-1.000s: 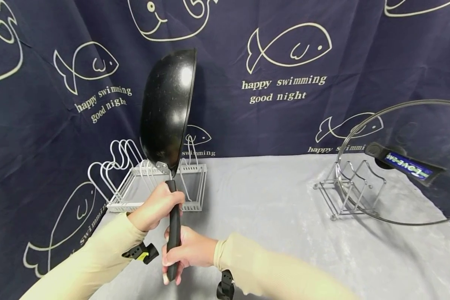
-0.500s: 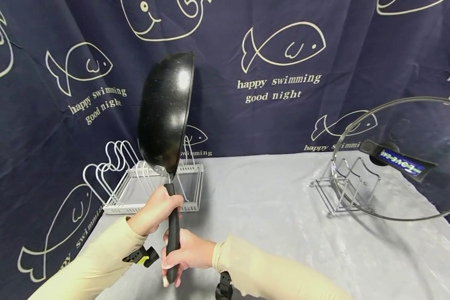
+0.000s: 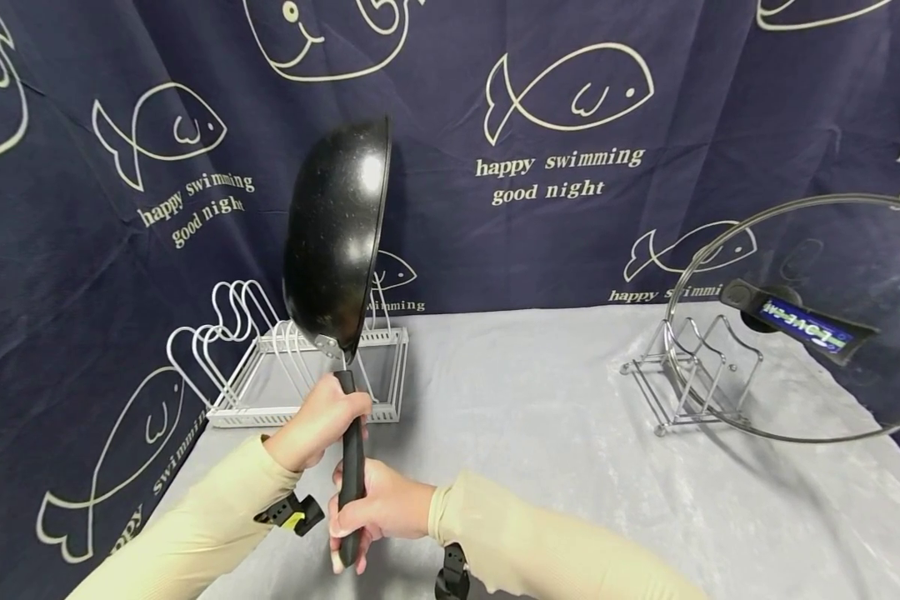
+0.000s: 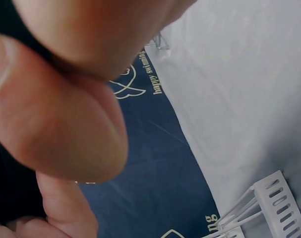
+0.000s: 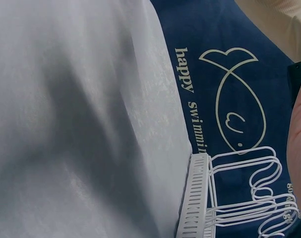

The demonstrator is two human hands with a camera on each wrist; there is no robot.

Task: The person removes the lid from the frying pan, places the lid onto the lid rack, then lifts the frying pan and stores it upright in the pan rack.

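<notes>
A black wok [image 3: 333,242] stands on edge in the head view, its bowl up, its open side facing right and its handle [image 3: 353,467] pointing down. My left hand [image 3: 318,423] grips the handle close to the bowl. Lower down, my right hand [image 3: 382,502] holds the handle near its end, thumb across it. Behind the wok is a white wire rack [image 3: 232,415] with upright loops; the pan hides part of it. Whether the wok touches the rack I cannot tell. In the left wrist view the fingers [image 4: 66,119] fill the near side, blurred.
On the right a glass lid [image 3: 810,400] with a black handle stands upright in a small chrome rack [image 3: 690,417]. Grey cloth covers the table [image 3: 510,433]. A navy curtain [image 3: 450,100] with fish drawings hangs behind.
Over the last half second the wok and both hands have shifted slightly right and a little down. The whole view moved slightly before that. Both hands keep their hold on the handle.
</notes>
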